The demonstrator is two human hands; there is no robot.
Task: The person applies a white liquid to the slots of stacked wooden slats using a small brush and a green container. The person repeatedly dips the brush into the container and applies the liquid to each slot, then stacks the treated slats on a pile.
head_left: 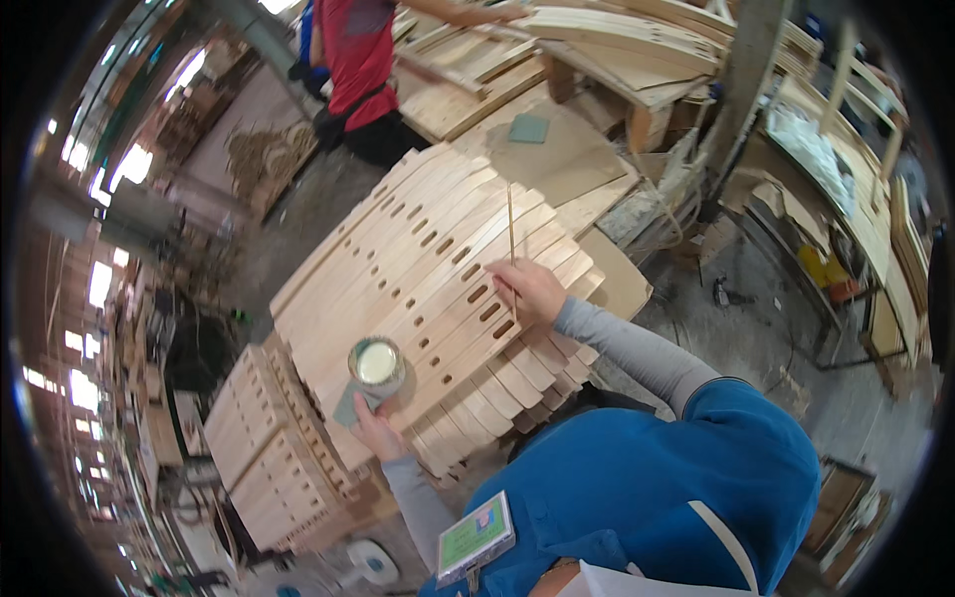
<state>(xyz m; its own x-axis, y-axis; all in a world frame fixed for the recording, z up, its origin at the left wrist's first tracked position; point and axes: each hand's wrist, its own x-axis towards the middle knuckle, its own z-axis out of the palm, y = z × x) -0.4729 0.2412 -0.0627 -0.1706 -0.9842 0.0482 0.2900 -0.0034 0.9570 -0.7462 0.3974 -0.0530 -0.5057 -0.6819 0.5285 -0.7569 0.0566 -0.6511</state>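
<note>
A thin wooden stick (511,224) is pinched upright in the fingers of my right hand (535,291), over the right part of the boards. My left hand (378,430) grips a round cup (394,382) of creamy white liquid (378,363), together with a grey-green sheet (348,400) that looks like sandpaper. Below both hands lie pale wooden boards (388,294), side by side, with rows of oval slots and small holes. More boards (492,383) are layered underneath along the near edge. The stick's lower end is partly hidden by my fingers.
Another stack of slotted wooden pieces (254,438) stands at lower left. Beyond the boards is a bench (587,164) with a green square sheet (528,128). A co-worker in a red top (358,60) stands at the far side. A post (748,90) rises at right.
</note>
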